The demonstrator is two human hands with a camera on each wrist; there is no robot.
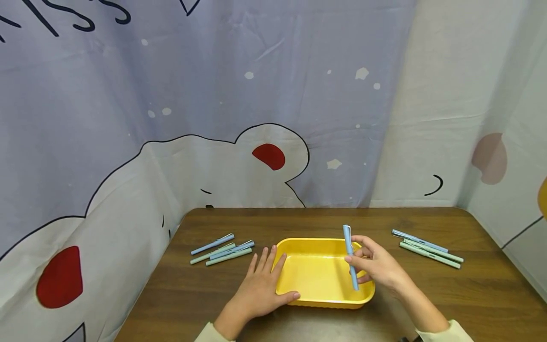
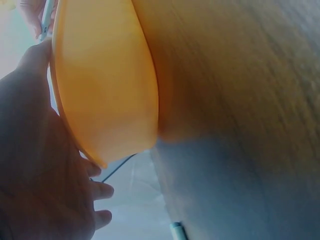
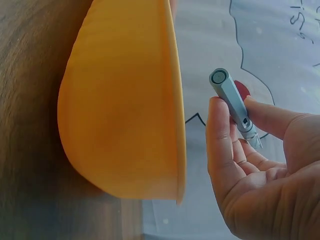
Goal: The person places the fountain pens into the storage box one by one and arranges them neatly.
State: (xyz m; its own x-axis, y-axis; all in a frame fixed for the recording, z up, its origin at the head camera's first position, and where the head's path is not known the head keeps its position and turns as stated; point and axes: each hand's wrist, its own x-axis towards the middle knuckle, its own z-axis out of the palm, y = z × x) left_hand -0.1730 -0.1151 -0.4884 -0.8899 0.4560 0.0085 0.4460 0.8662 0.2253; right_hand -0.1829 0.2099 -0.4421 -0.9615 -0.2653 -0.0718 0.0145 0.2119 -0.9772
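Observation:
My right hand (image 1: 378,266) pinches a light blue capped pen (image 1: 347,237) between thumb and fingers. It holds the pen nearly upright, over the right side of a yellow plastic tray (image 1: 314,278). In the right wrist view, the end of the pen (image 3: 230,95) points toward the camera, above the level of the tray rim (image 3: 179,150). My left hand (image 1: 261,287) lies along the tray's left edge, its fingers straight and spread and its thumb at the near left corner. No pen shows inside the tray.
Left of the tray lies a loose group of blue and green pens (image 1: 222,251). Beyond its right side are one blue pen (image 1: 419,241) and two green pens (image 1: 429,255), side by side on the brown wooden table (image 1: 179,304). A printed curtain (image 1: 239,95) hangs behind the table.

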